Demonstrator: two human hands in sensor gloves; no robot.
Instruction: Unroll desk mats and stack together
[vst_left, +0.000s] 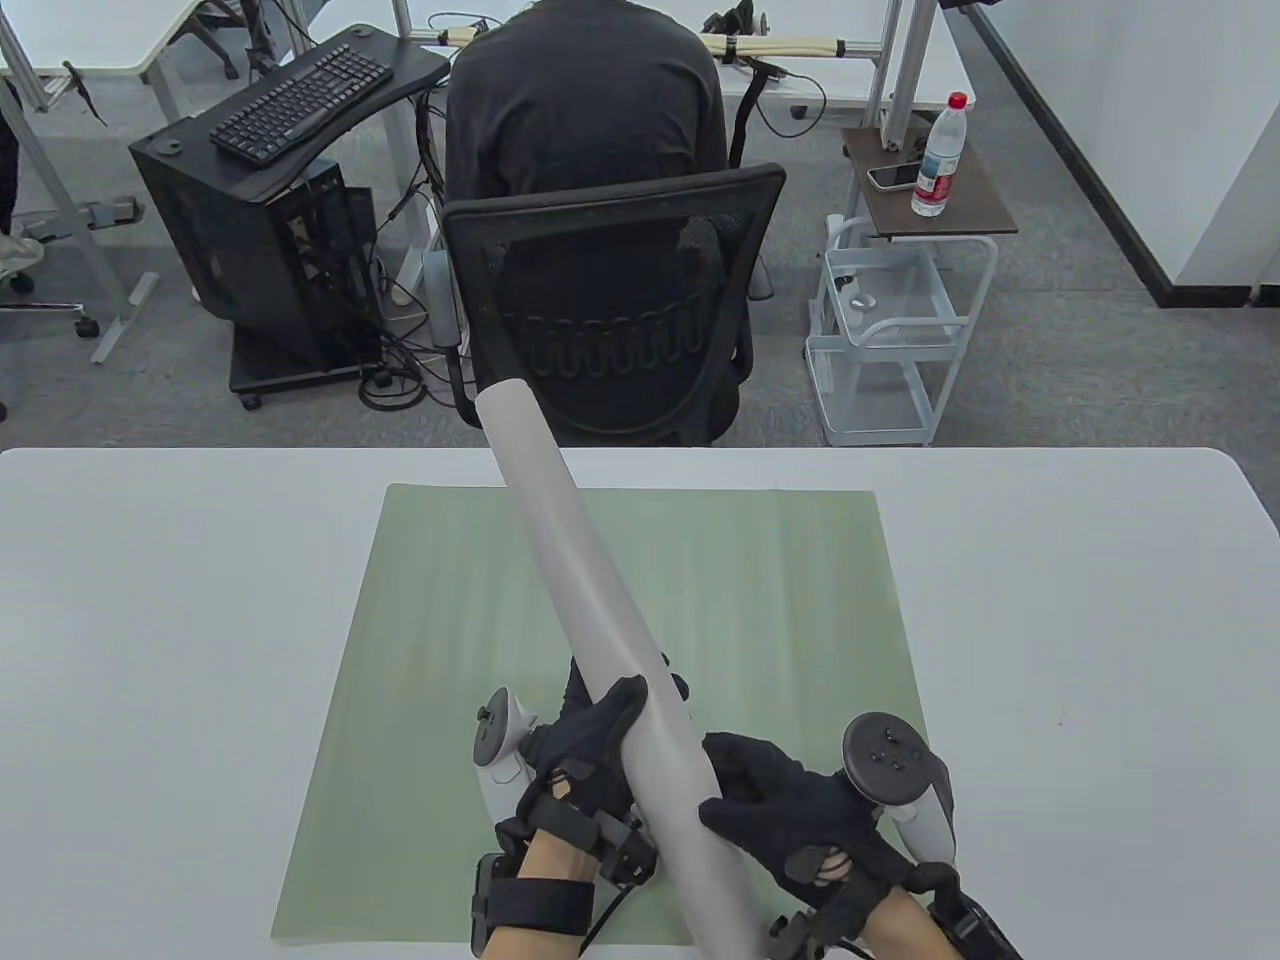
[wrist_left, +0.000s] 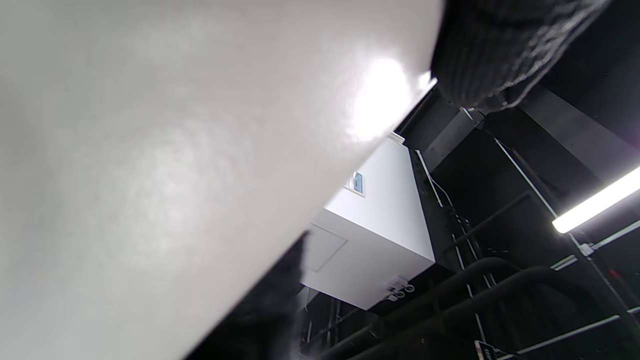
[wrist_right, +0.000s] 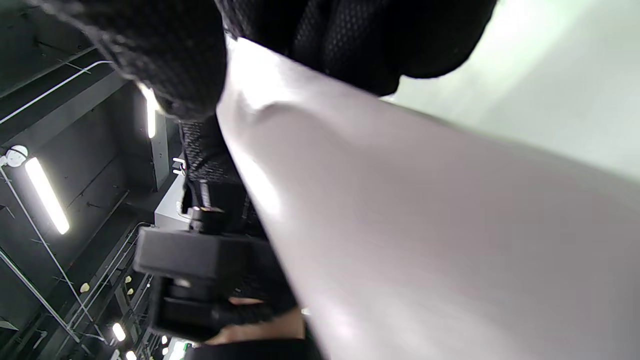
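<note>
A pale green desk mat (vst_left: 700, 600) lies unrolled flat on the white table (vst_left: 150, 600). A grey rolled mat (vst_left: 570, 560) is held above it, tilted up and pointing away to the far left. My left hand (vst_left: 590, 745) grips the roll from the left near its lower part. My right hand (vst_left: 790, 800) grips it from the right, a little lower. The roll fills the left wrist view (wrist_left: 175, 175) and the right wrist view (wrist_right: 425, 225), with gloved fingers (wrist_right: 170, 60) wrapped on it.
A person sits in a black mesh chair (vst_left: 610, 300) just beyond the table's far edge. A white wire cart (vst_left: 890, 340) with a water bottle (vst_left: 940, 155) stands at the far right. A black stand with a keyboard (vst_left: 300, 100) is at the far left.
</note>
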